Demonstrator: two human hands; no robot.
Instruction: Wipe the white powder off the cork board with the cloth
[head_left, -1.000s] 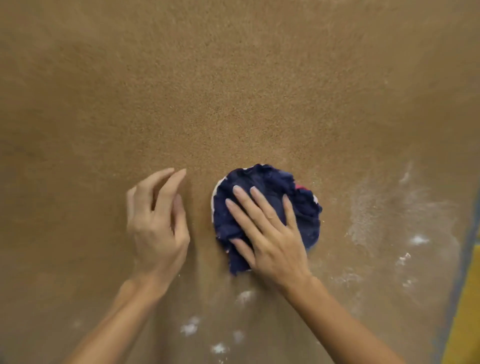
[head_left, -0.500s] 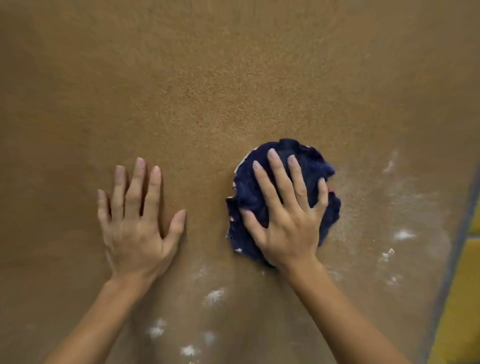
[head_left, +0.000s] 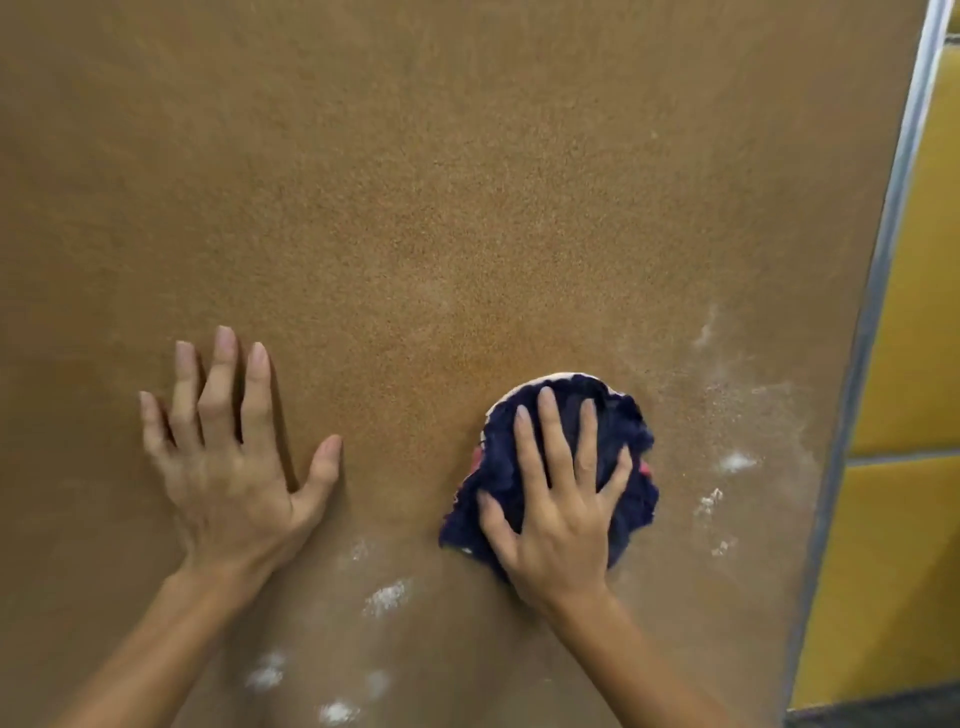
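R hand (head_left: 558, 519) presses cloth (head_left: 631, 499) on cork board (head_left: 467, 208).

Off to your right, glossy yellow wall tiles (head_left: 917, 322) catch soft light, a pale grout line (head_left: 904, 458) crosses them, and a dark strip (head_left: 878, 716) sits beneath.

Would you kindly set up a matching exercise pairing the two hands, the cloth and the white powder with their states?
1 left hand
2 right hand
3 cloth
4 white powder

a dark blue, bunched up
b spread flat on the bare cork board
c fingers spread, pressing on the cloth
d in scattered clumps on the board

Pairs: 1-b, 2-c, 3-a, 4-d
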